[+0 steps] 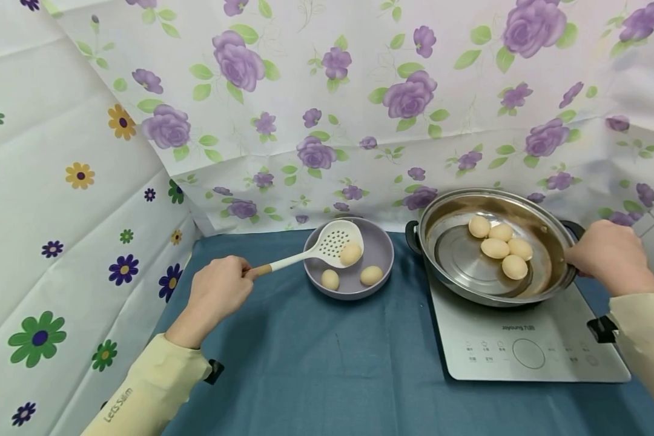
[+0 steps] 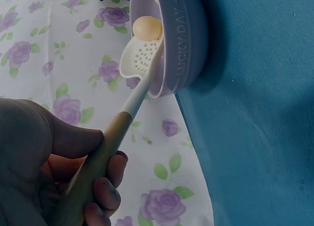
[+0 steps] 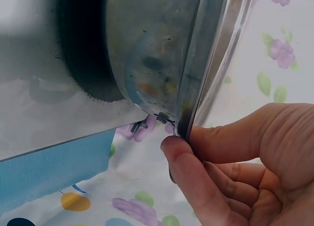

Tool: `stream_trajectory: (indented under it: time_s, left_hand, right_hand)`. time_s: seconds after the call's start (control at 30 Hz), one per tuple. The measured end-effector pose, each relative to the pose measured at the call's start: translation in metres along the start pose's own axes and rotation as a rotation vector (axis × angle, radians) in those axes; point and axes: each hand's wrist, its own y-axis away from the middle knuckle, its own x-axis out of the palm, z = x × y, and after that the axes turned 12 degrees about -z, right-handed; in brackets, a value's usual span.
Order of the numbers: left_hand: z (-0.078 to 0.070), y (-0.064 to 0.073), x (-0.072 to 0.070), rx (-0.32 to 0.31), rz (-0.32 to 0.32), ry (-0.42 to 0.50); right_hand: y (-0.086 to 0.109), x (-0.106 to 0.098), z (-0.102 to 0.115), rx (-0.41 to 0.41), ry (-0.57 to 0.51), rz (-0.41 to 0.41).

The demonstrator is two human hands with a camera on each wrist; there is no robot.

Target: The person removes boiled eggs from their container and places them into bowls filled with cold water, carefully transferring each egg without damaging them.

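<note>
My left hand (image 1: 223,287) grips the wooden handle of a white slotted spoon (image 1: 335,236). On the spoon's head sits one egg (image 1: 351,254), over a purple-grey bowl (image 1: 349,295) that holds two more eggs. In the left wrist view the fingers (image 2: 107,192) curl round the handle from below. A wide steel pot (image 1: 460,260) with several eggs (image 1: 495,248) gathered in it stands at the right. My right hand (image 1: 613,254) pinches its black side handle (image 1: 573,229). The right wrist view shows thumb and forefinger on that handle, with the pot tilted.
Under the pot is a flat induction cooker (image 1: 528,339) with a printed control panel. A blue cloth (image 1: 305,363) covers the table. Floral sheets (image 1: 327,121) hang behind and along the left side. The pot's left handle (image 1: 412,237) points toward the bowl.
</note>
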Motion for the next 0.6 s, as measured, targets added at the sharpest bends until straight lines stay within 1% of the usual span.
stream_trajectory:
  time_s: [0.3,0.6]
  left_hand:
    - [-0.0011,0.0017,0.0015,0.037,-0.043,-0.017]
    - [0.0011,0.0023,0.0013,0.053,-0.048,-0.022]
  right_hand:
    - [-0.0009,-0.0028,-0.0004,-0.016,-0.011,0.023]
    - [-0.0028,-0.0025,-0.0012,0.001,-0.002,0.042]
